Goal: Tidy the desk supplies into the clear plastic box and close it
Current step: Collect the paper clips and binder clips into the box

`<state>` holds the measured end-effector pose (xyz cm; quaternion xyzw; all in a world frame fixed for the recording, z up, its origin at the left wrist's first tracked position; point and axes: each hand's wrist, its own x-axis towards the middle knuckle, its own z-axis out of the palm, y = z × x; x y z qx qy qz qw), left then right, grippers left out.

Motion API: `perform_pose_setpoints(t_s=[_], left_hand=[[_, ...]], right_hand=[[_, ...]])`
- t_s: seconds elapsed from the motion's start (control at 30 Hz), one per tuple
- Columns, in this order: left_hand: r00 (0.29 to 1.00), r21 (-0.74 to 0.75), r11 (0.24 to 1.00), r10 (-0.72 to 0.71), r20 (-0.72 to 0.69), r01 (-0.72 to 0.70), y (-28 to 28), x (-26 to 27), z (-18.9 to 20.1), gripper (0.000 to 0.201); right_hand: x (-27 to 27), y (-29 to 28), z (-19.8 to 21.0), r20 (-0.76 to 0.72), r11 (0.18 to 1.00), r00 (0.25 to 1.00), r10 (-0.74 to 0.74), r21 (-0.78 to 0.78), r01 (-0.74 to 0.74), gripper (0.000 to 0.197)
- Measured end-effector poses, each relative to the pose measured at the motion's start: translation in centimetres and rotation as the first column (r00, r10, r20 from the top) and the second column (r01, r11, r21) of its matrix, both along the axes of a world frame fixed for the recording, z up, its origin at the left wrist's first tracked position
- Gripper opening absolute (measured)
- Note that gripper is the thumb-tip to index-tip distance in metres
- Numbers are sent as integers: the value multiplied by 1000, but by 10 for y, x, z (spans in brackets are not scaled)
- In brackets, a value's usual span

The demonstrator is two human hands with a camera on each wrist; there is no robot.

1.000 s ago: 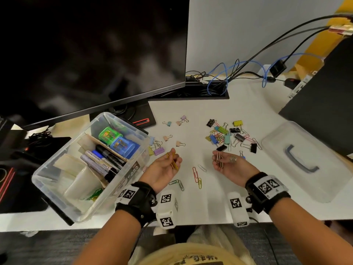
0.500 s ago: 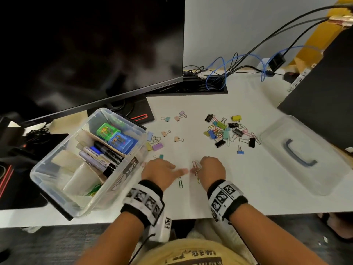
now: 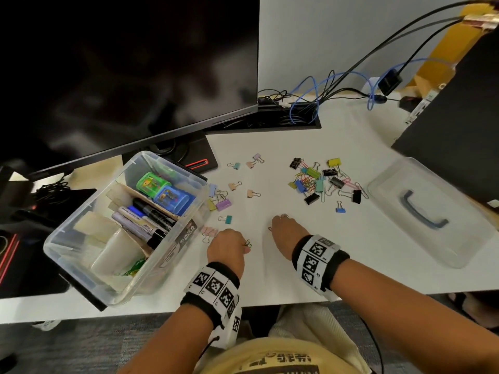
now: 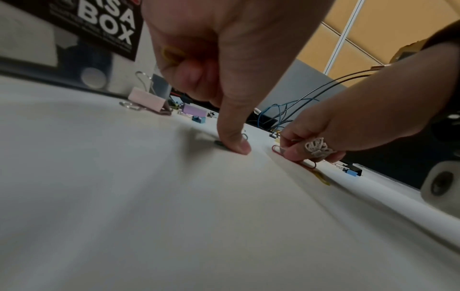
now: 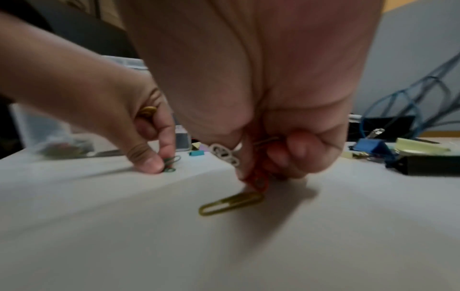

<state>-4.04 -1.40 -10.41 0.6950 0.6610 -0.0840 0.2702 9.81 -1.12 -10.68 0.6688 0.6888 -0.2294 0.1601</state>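
Note:
The clear plastic box point(image 3: 51, 248) stands open at the left, with markers, sharpeners and cards inside. Its lid point(image 3: 459, 238) lies flat at the right. My left hand point(image 3: 240, 242) is palm down on the white desk, pinching green paper clips point(image 5: 170, 163) against the surface, with yellow clips point(image 4: 171, 55) tucked in its curled fingers. My right hand point(image 3: 272, 226), a ring on one finger, pinches a red paper clip point(image 5: 259, 180) at the desk and keeps silver clips in its curl. A yellow paper clip point(image 5: 231, 202) lies loose just below it.
A pile of coloured binder clips point(image 3: 318, 182) lies behind the right hand. Several small binder clips point(image 3: 222, 204) are scattered beside the box. A monitor point(image 3: 121, 63) stands behind it, cables point(image 3: 310, 103) run at the back, and a dark panel point(image 3: 459, 130) rises at the right.
Both hands turned palm down from a palm-up pose and dropped to the desk. They now pinch loose paper clips, and the left hand has drawn slightly left with the green ones.

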Motion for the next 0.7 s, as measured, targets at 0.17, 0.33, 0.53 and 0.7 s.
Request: perform_pose_setpoints(t_s=[0.17,0.33,0.53,0.7], left_hand=[[1000,-31,999,-13,22,14,-1,3,-6,23],[997,-23,998,-63,37,64,-3,4,-5,22],[992,-51,991,-125,25,126,3,3,-7,24],[988,-31,989,-144,53,146,5,2,-10,23]], right_hand=[[3,-2,-5,57,978,978,199,45,-202,42],[40,13,0,-379,998,924,-50,-40,37,14],[66,-2,0,-776,718,-129,-618,-624,309,10],[75,-5,-14,-611,616,-408,-678,-775,136,47]])
